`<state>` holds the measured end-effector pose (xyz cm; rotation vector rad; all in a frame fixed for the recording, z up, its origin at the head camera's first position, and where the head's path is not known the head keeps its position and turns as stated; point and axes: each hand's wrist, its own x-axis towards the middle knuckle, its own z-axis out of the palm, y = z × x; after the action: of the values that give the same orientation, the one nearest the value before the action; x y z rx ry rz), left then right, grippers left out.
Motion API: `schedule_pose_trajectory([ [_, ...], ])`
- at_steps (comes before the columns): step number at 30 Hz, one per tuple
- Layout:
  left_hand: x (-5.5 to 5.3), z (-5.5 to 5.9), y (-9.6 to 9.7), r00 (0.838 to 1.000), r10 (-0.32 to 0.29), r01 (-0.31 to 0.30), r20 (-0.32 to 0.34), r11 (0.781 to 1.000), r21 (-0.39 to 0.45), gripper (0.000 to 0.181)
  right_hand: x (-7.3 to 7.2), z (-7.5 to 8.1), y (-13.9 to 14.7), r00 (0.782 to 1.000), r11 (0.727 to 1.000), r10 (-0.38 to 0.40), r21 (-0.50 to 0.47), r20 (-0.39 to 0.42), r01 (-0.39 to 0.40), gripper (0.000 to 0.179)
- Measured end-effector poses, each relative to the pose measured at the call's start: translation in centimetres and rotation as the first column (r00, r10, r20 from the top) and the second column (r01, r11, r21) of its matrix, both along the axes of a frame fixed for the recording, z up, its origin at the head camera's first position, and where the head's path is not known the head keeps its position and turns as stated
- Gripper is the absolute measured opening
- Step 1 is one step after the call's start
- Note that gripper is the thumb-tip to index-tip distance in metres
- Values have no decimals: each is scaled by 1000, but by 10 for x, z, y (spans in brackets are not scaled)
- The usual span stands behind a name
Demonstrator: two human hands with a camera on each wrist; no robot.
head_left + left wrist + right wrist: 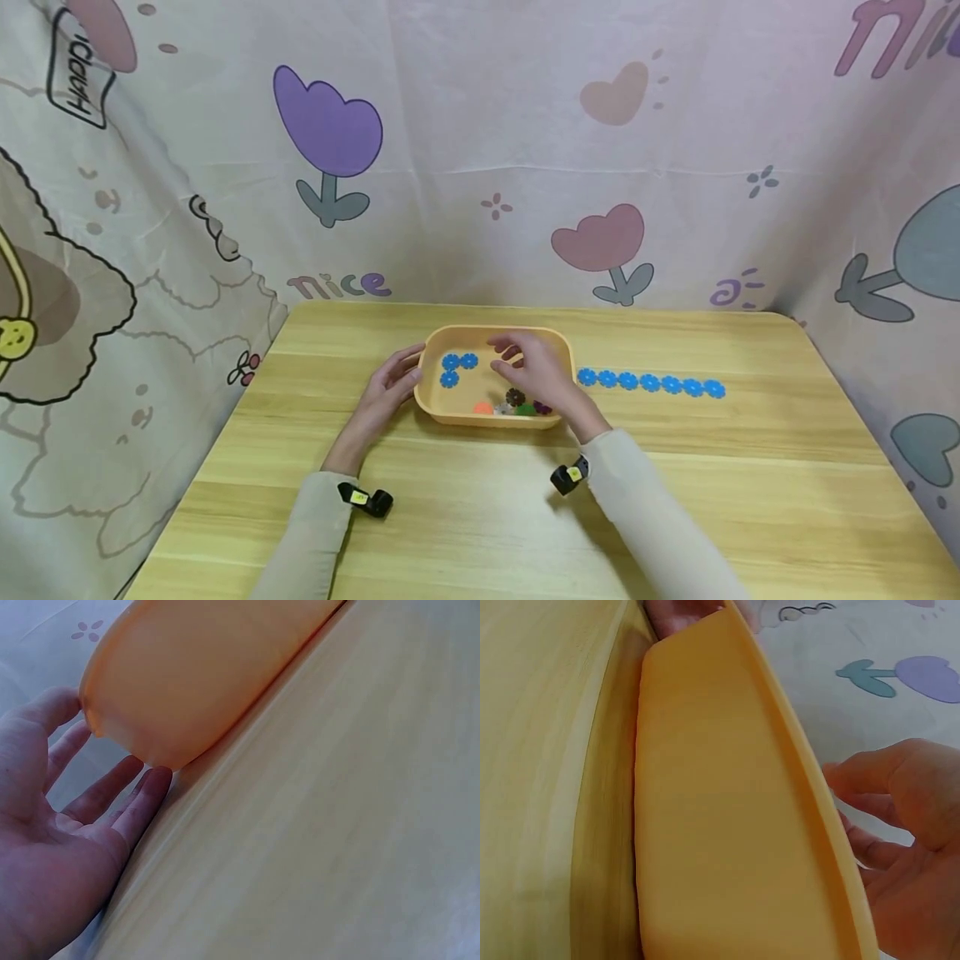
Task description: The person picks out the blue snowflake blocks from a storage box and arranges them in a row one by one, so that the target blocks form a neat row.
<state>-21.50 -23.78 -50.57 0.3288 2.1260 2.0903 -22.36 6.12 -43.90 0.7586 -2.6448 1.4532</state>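
Note:
A yellow-orange plastic tray (457,412) sits on the table. At its left end my left hand (386,390) touches the outer wall, fingers spread and fairly straight, thumb near the rim. The left wrist view shows those fingertips against the tray's end (180,682). Over the tray's right half hovers my right hand (534,367), fingers loosely bent, thumb apart from them, nothing seen between. Blue flower-shaped plastic discs (450,379) lie at the tray's left. Near its front right are an orange disc (483,408), a dark brown one (514,397) and a green one (526,410).
A row of several blue discs (650,383) runs rightward from beside the tray across the wooden table (465,508). Behind the table hangs a printed cloth (465,108) with flowers and hearts. Each sleeve carries a small black wrist camera (378,503).

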Motion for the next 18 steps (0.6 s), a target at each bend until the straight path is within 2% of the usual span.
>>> schedule_pose_trajectory([
  [11, -1, 0, -1, 1000, 1, -1, 1, 1000, 10, 49, -24, -15, -28, 993, 999, 26, 25, 112, -29, 35],
  [18, -1, 0, 0, 1000, -6, 5, 4, 1000, 22, 50, -28, -22, -41, 984, 995, 39, 86, 175, -55, 41],
])
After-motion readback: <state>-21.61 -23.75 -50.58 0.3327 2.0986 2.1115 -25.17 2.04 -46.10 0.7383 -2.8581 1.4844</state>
